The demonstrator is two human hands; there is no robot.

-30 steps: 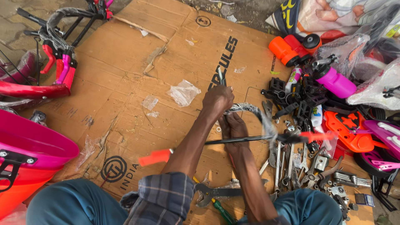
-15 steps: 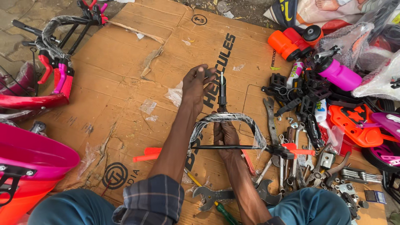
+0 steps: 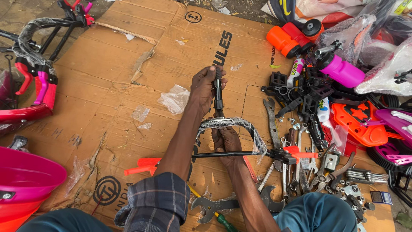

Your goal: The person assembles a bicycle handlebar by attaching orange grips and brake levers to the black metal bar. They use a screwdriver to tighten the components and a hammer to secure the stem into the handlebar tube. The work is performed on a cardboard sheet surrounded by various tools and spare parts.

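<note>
left hand wrapped around the black stem, long axis pointing away; right hand nearer, gripping the wrapped handlebar just below.

Two hands, one wrapped handlebar, one black stem, one pink bottle, two orange brake levers.
</note>
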